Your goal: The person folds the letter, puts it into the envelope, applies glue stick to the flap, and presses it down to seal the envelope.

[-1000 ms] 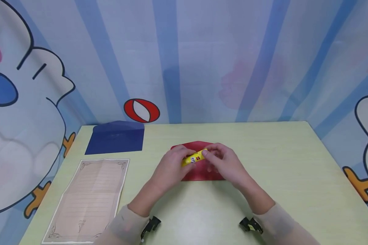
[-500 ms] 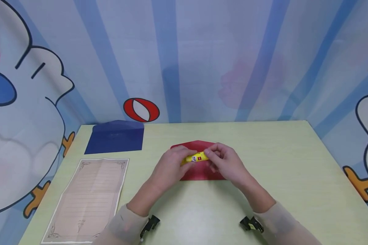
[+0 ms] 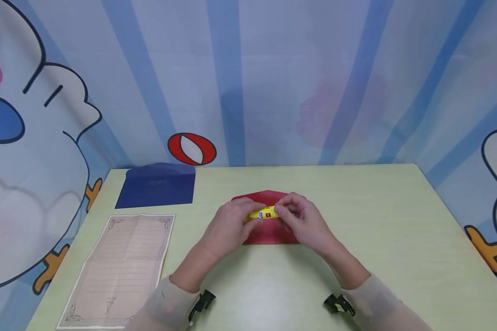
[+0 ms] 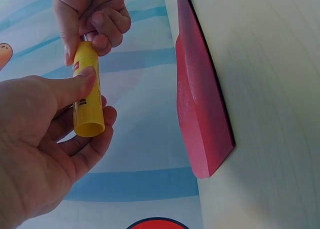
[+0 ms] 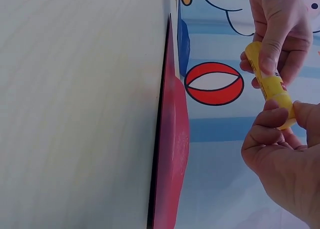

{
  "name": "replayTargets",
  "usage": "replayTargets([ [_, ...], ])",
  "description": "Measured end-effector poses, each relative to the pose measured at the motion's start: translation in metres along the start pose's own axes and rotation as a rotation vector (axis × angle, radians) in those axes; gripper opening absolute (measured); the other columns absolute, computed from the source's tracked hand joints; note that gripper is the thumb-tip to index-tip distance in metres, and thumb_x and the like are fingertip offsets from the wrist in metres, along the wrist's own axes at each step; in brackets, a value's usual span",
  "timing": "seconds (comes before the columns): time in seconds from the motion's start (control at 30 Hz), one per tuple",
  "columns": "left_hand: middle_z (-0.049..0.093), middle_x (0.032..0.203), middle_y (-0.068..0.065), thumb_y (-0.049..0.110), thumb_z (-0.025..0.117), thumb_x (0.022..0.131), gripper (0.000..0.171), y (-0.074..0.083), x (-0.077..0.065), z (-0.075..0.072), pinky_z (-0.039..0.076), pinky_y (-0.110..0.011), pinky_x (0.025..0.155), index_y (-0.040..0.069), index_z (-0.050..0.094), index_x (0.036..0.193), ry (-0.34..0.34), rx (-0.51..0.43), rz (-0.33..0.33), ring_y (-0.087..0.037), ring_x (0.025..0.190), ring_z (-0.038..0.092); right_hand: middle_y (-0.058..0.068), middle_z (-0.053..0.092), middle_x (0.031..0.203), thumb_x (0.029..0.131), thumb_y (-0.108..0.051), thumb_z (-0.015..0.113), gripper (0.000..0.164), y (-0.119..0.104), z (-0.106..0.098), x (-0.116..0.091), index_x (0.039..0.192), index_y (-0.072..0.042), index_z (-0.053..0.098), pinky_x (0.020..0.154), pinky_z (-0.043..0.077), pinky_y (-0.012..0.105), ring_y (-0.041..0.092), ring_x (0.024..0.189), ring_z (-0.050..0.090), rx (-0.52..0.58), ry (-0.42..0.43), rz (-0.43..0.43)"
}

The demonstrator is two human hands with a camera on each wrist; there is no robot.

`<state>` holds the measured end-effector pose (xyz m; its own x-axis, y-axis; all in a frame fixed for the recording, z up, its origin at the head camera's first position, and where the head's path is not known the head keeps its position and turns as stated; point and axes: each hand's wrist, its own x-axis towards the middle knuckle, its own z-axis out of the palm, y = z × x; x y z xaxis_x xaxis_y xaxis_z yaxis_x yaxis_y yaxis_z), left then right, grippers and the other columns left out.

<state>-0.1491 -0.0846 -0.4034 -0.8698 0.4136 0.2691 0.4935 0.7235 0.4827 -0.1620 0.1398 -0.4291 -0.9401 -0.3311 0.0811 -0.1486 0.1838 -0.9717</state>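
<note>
A yellow glue stick is held level above a red envelope, whose flap is unfolded toward the back. My left hand grips the barrel between thumb and fingers; the barrel's open-looking round end faces out past that palm in the left wrist view. At the other end, my right hand pinches the glue stick with thumb and curled fingers. In the right wrist view, the right fingertips press close around the yellow end. Both hands stay raised over the envelope.
A dark blue envelope lies at the table's back left. In front of it is a lined sheet of letter paper with an ornate border. Printed cloth walls rise behind and beside the pale table.
The glue stick has turned from a slant to nearly level. My right fingers have closed further over its right end, while the left hand has stayed in place.
</note>
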Motion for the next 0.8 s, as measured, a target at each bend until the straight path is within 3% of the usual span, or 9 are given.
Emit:
replayTargets([
  [0.27, 0.077, 0.117, -0.002, 0.014, 0.089, 0.088, 0.042, -0.003, -0.0004, -0.0018, 0.059, -0.033, 0.093, 0.013, 0.078, 0.128, 0.001, -0.04, -0.007, -0.019, 0.107, 0.07, 0.019, 0.071, 0.106, 0.105, -0.01, 0.067, 0.016, -0.0004, -0.0009, 0.0004, 0.12, -0.003, 0.063, 0.079, 0.063, 0.035, 0.049, 0.09, 0.065, -0.037, -0.028, -0.082],
  [0.43, 0.078, 0.118, -0.002, 0.017, 0.09, 0.088, 0.043, -0.0046, -0.0011, -0.0032, 0.058, -0.034, 0.091, 0.014, 0.078, 0.129, -0.005, -0.067, -0.016, -0.02, 0.106, 0.069, 0.013, 0.068, 0.108, 0.104, -0.006, 0.069, 0.018, 0.0016, -0.0023, 0.0007, 0.121, -0.003, 0.062, 0.081, 0.064, 0.039, 0.05, 0.092, 0.066, -0.05, -0.056, -0.161],
  [0.63, 0.077, 0.12, 0.0, 0.021, 0.089, 0.089, 0.043, -0.0056, -0.002, -0.0066, 0.058, -0.03, 0.089, 0.016, 0.077, 0.131, -0.021, -0.087, -0.038, -0.019, 0.108, 0.068, 0.009, 0.067, 0.106, 0.102, -0.002, 0.069, 0.02, 0.0058, -0.0059, 0.0025, 0.121, -0.006, 0.062, 0.067, 0.058, 0.032, 0.045, 0.079, 0.062, -0.097, -0.083, -0.275],
  [0.8, 0.077, 0.119, 0.0, 0.021, 0.088, 0.09, 0.043, -0.0043, -0.0011, -0.0074, 0.059, -0.03, 0.088, 0.015, 0.077, 0.131, -0.016, -0.064, -0.031, -0.019, 0.107, 0.069, 0.016, 0.066, 0.107, 0.103, -0.003, 0.068, 0.024, 0.003, -0.01, 0.0025, 0.125, -0.008, 0.06, 0.069, 0.058, 0.031, 0.047, 0.081, 0.061, -0.122, -0.107, -0.233],
])
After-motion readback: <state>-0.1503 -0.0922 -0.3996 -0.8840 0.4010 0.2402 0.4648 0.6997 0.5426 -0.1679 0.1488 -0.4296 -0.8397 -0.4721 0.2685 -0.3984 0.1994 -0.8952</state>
